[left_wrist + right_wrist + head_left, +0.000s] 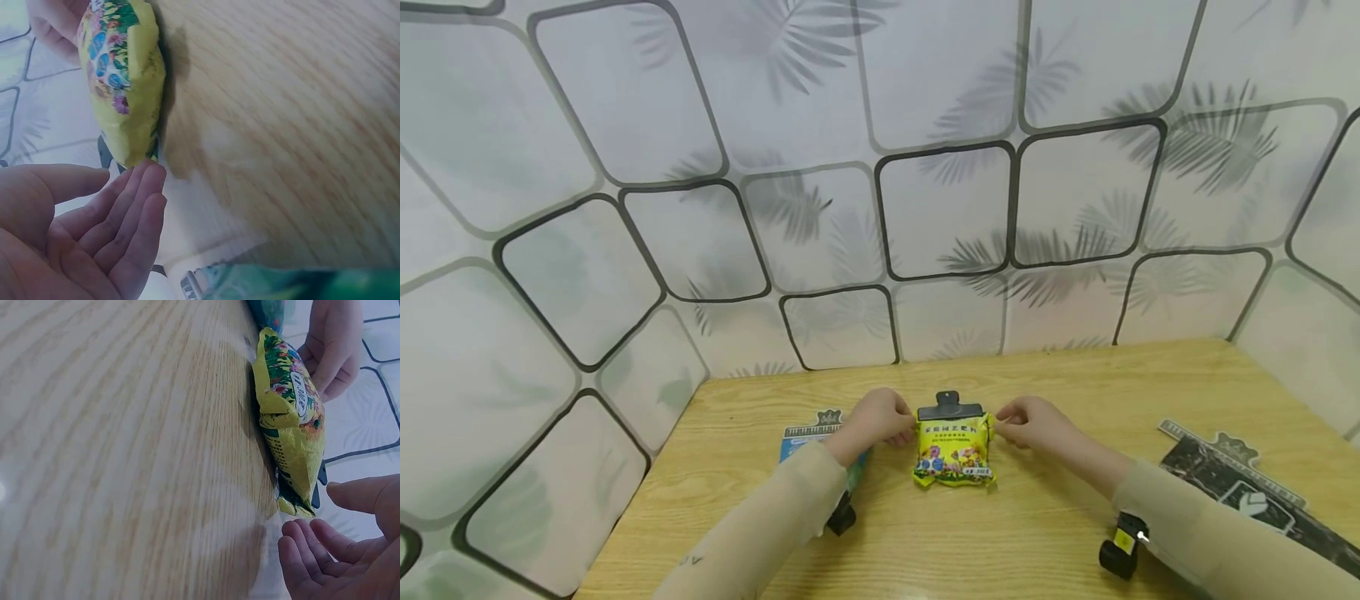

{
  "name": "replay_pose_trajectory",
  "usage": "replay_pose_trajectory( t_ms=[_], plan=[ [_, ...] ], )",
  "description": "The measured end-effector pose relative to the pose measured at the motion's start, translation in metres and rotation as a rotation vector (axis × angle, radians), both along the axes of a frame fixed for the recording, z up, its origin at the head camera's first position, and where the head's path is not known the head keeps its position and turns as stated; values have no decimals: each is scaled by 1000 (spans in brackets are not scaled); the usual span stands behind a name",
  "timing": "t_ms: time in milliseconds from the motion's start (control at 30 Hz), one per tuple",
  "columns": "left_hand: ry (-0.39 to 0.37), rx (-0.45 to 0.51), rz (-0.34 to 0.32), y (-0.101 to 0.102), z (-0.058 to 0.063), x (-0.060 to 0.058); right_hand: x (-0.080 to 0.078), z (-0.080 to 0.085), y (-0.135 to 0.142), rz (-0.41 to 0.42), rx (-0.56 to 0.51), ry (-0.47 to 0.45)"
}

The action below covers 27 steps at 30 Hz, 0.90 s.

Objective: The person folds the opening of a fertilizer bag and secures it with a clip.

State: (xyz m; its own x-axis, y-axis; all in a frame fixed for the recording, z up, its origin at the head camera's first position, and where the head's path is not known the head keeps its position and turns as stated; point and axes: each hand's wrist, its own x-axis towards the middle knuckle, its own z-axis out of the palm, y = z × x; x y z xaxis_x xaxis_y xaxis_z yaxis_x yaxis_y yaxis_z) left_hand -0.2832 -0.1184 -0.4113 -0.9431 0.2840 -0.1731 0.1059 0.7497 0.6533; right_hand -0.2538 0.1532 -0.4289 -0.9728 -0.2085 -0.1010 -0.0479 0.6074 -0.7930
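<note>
A yellow bag of gardening fertilizer [953, 450], printed with flowers and Chinese text, lies on the wooden table between both hands. Across its top edge sits a black clip [950, 410] with a hanging tab. My left hand [880, 419] is at the bag's upper left corner; in the left wrist view its fingers [134, 219] are loosely extended, fingertips right by the bag's end. On the opposite side, my right hand [1032, 422] is near the upper right corner. The right wrist view shows its thumb and fingers [312, 550] apart, with nothing between them.
A blue and green packet [792, 447] with a grey crown-topped strip lies at left, partly hidden by the left forearm. To the right, a black marbled item [1206, 475] with a similar strip extends under the right sleeve. A patterned curtain [947, 317] stands behind the table [1037, 533].
</note>
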Motion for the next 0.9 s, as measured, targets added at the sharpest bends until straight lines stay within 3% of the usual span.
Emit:
replay_pose_trajectory(
  t_ms=[367,900],
  plan=[
    [-6,28,-38,3,10,3,10,3,7,29,1,-15],
    [-33,110,-56,13,17,5,18,4,23,62,61,43]
  ],
)
